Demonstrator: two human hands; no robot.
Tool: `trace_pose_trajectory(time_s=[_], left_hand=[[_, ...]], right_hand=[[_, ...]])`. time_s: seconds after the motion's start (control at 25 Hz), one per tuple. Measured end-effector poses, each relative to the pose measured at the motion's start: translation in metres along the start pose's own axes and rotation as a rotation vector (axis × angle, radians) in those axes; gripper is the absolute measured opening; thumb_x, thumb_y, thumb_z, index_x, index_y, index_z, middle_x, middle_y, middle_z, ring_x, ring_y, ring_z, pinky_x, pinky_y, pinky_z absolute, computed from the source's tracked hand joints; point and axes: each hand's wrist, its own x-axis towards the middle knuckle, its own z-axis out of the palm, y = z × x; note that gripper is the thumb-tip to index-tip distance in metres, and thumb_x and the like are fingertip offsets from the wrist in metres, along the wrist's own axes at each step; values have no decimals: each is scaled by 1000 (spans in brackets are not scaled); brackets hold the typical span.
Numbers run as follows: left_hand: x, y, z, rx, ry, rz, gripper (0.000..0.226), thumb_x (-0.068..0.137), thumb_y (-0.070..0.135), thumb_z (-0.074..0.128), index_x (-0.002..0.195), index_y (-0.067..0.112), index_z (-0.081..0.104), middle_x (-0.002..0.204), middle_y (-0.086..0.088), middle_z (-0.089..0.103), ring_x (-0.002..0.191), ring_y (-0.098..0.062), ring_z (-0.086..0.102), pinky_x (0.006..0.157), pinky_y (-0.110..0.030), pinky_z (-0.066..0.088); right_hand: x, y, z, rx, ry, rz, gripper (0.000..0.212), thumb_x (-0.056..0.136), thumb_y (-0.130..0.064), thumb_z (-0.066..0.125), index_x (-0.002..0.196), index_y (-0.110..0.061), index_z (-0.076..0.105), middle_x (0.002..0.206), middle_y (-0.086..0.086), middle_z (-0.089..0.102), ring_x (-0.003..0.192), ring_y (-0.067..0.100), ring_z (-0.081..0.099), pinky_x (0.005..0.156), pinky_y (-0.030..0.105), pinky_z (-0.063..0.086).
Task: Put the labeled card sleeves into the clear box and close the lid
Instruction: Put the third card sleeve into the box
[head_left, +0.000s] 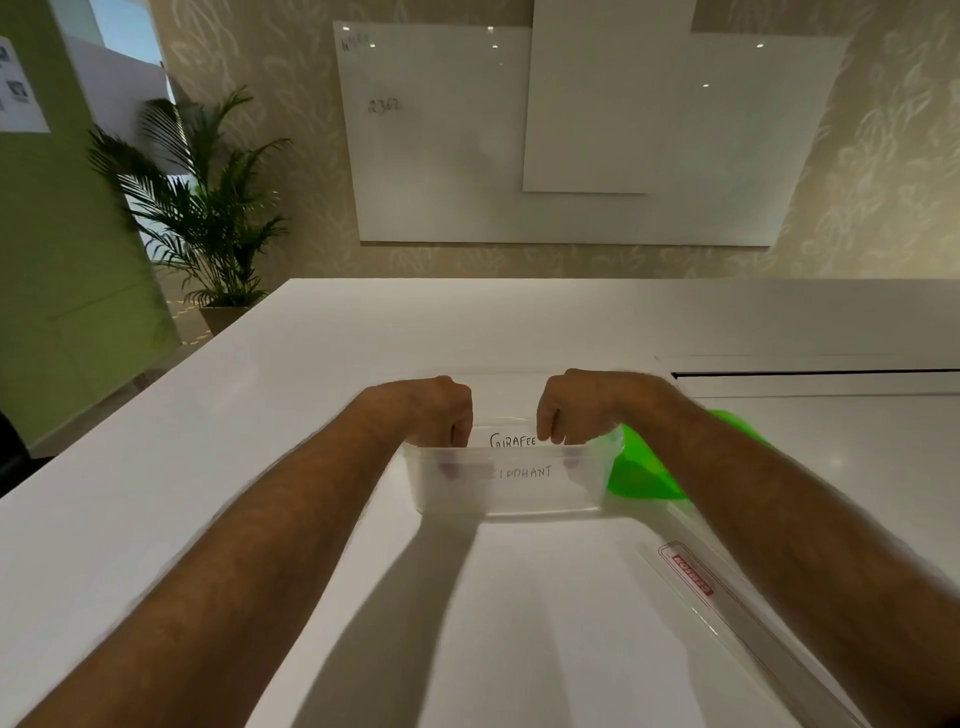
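I am reaching both arms forward over the white table (322, 364) and dipping my hands into the clear box (506, 488), which is sitting open in front of me, well back from the near edge. My left hand (441, 410) is curling its fingers down over the left end of an upright card sleeve (511, 440) marked "GIRAFEE", and my right hand (563, 408) is pinching the right end of the same sleeve, so I am gripping it from both sides just above the box rim. A second sleeve (522, 473), lettered "ELEPHANT", is standing inside against the near wall, its first letters blurred through the plastic. My fingertips seem to be showing pink through the wall, though the haze makes that uncertain. The green lid (644, 473) is lying just beside the box on its right, partly under my right forearm. A clear ruler (696, 577) with a red label is lying along the table toward the right edge. The tabletop is stretching wide on the left and beyond the box.
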Motion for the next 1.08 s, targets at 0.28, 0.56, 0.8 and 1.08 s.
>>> trace_pose_trajectory(time_s=[0.28,0.56,0.8,1.08], left_hand=[[-16,-1,-6,-201,375,4,47,82,52,70,122,28,66,117,7,70,106,-15,65,92,-34,52],[-33,18,17,98,831,-123,95,87,78,16,157,16,-1,166,-7,-1,153,-28,-2,122,-56,6],[-54,23,33,178,920,-194,100,84,83,10,157,15,-4,166,-9,-6,152,-31,-7,120,-59,2],[-72,30,39,151,943,-183,101,84,83,13,157,15,-1,166,-9,-2,152,-31,-3,120,-60,4]], right_hand=[[-23,-2,-5,217,628,-65,52,85,-49,66,130,-21,60,131,-2,64,120,17,59,104,36,46],[-35,-14,24,-214,916,56,88,90,-73,16,156,-18,-3,164,11,-8,151,28,-10,121,54,-1],[-54,-19,38,-323,1040,95,94,88,-78,22,156,-17,4,164,15,0,151,33,-3,117,62,6],[-82,-23,51,-327,1067,131,94,88,-77,24,156,-16,4,164,15,-1,151,33,-3,117,63,7]])
